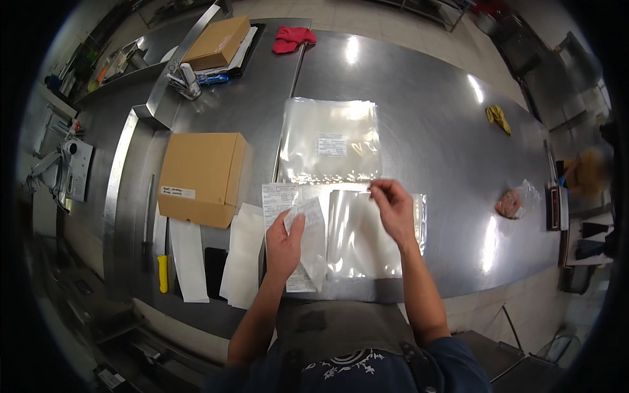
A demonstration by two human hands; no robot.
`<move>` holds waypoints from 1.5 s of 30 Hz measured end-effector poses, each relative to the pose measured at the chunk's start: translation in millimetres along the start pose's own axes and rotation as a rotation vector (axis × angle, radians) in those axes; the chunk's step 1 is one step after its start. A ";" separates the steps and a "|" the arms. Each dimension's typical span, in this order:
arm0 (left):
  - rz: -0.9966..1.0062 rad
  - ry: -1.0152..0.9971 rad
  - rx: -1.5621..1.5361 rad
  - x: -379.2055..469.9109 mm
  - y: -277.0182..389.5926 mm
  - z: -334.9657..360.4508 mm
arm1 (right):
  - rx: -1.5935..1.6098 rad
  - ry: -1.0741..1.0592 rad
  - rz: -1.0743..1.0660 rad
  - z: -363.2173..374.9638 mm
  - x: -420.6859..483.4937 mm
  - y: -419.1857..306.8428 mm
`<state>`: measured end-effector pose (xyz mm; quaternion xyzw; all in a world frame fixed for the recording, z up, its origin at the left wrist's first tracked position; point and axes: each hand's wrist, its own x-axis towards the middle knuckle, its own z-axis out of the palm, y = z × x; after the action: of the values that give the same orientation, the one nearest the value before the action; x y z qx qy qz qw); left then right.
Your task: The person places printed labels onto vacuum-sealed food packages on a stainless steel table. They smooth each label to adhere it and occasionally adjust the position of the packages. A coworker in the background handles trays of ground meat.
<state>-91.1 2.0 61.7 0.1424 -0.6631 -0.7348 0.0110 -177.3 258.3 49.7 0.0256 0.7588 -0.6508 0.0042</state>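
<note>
My left hand (pixel 285 248) grips a sheet of printed labels (pixel 312 245) between thumb and fingers, its lower corner curling. Beneath it, more printed label sheets (pixel 277 193) lie on the steel table. My right hand (pixel 397 213) hovers over the upper right of a stack of clear plastic bags (pixel 361 240). Its thumb and fingertips are drawn together; whether a label is between them is too small to tell. Farther out lies another pile of clear bags (pixel 324 115), the top one bearing a printed label (pixel 331 146).
Left are a cardboard box (pixel 201 172), paper strips (pixel 189 265), a dark flat device (pixel 214 270) and a yellow handle (pixel 163 275). A pen holder (pixel 189 88) and red cloth (pixel 293 39) are farther back. Bagged food (pixel 513 202) and a yellow cloth (pixel 499 119) lie right.
</note>
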 end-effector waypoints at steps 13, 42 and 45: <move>0.145 -0.005 -0.351 -57.7 18.4 71.8 | 0.283 -0.022 0.057 21.0 -119.8 -46.3; 0.126 -0.047 -0.288 -96.7 -11.5 102.5 | 0.274 0.077 0.069 -8.7 -138.5 -39.8; 0.123 -0.049 -0.286 -101.9 -8.8 102.6 | 0.277 0.094 0.080 -8.7 -143.5 -40.0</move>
<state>-14.9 123.6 81.2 0.0803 -0.5592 -0.8229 0.0601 -35.5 256.0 96.2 0.0865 0.6594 -0.7468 -0.0089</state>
